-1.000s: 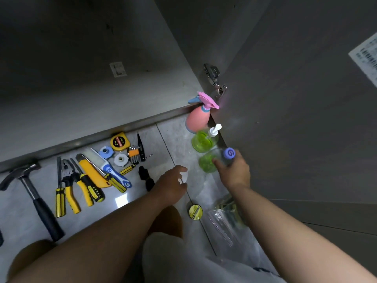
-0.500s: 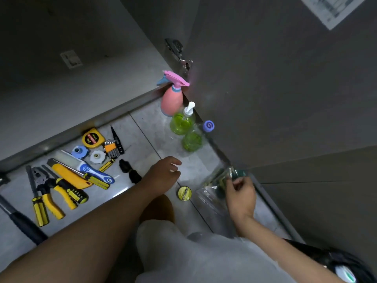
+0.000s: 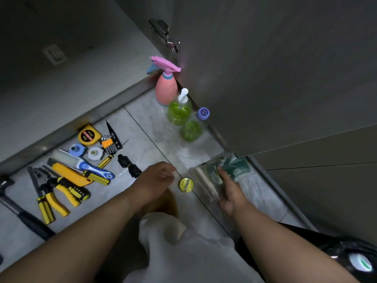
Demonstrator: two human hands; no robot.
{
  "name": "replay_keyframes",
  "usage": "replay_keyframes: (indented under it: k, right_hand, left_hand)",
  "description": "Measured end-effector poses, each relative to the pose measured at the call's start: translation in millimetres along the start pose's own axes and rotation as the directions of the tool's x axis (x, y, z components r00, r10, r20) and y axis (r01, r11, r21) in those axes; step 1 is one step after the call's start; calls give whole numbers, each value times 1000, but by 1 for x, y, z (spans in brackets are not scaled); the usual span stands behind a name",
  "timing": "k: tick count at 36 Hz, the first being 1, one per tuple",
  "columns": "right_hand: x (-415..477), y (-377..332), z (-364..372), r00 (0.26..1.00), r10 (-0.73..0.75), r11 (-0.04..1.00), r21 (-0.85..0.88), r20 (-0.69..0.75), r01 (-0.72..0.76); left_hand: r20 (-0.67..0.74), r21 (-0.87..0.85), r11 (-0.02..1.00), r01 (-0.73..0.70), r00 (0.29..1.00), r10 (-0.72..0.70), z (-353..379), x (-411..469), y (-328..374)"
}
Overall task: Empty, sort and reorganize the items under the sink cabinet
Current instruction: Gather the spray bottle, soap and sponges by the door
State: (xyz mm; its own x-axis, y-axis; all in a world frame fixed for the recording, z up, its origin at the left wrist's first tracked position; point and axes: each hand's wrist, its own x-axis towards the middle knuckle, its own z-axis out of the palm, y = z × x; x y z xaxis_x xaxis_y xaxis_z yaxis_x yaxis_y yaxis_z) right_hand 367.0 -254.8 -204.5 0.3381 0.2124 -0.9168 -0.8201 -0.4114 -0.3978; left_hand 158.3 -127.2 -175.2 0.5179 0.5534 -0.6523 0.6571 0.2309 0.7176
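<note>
The fingers (image 3: 223,174) of the right hand (image 3: 229,192) are curled round a clear plastic packet of green scouring pads (image 3: 208,178), gripping its near end; the packet is tilted low over the floor, near the foot of the open cabinet door (image 3: 265,68); whether it touches the tiles cannot be told. The left hand (image 3: 156,178) holds nothing; its fingers (image 3: 168,168) hang loosely curled just above the tiled floor (image 3: 146,127), between two small black pieces (image 3: 129,166) and a round yellow tin (image 3: 186,184), which lies just beside the packet.

Judging by how much lies out on the floor, the emptying seems largely done and the sorting well along. To the left, tools lie grouped: a yellow tape measure (image 3: 89,136), a hex key set (image 3: 109,142), a blue roll (image 3: 77,150) and a white roll (image 3: 94,153), a yellow utility knife (image 3: 69,173), pliers (image 3: 48,193), and a hammer (image 3: 18,209) at the frame's edge. Along the door stand a pink spray bottle (image 3: 166,92), a green pump bottle (image 3: 179,111) and a green bottle with a purple cap (image 3: 192,127), in a close row. The packet and tin look not yet placed; putting everything back appears still to come.

The floor is pale, marbled tile under dim light; a metal strip (image 3: 114,103) edges the dark cabinet (image 3: 61,82); a hinge (image 3: 165,35) shows on the door; a black bag (image 3: 336,256) sits lower right.
</note>
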Motion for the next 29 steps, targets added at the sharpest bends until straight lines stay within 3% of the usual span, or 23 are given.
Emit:
replay_keyframes:
  k: [6,9,11,14,17,19,23,25,27,29]
  right_hand:
    - [-24,11,10,955,115,990,52,273,-134]
    - [-37,19,15,864,204,978,-53,461,-202]
    - [-44,24,24,796,253,968,-141,551,-209]
    - [-50,23,49,774,192,959,-282,603,-19]
    - [-58,11,83,768,108,846,-465,631,262]
    - [-57,4,101,755,79,778,-514,651,362]
    - [-44,-2,119,816,-2,859,-417,578,298]
    - [-35,0,118,876,-94,841,-434,472,324]
    - [-22,7,109,916,-240,748,-540,322,386]
    - [-8,16,93,895,-369,575,-695,251,432]
  left_hand:
    - [2,-189,977,99,995,-101,0,-4,9]
    - [28,-323,924,206,978,-208,-1,-6,20]
    - [88,-308,919,245,969,-229,-5,-7,24]
    - [156,-271,939,213,972,-175,-9,-8,23]
    - [67,-337,925,174,985,-161,-15,-3,12]
    - [7,-474,862,178,980,-198,-23,1,3]
    - [-49,-759,640,119,970,-239,-41,22,-3]
    - [-95,-808,582,89,956,-278,-52,42,0]
    - [-146,-805,586,88,929,-340,-63,61,7]
    - [-183,-809,582,78,908,-376,-74,81,15]
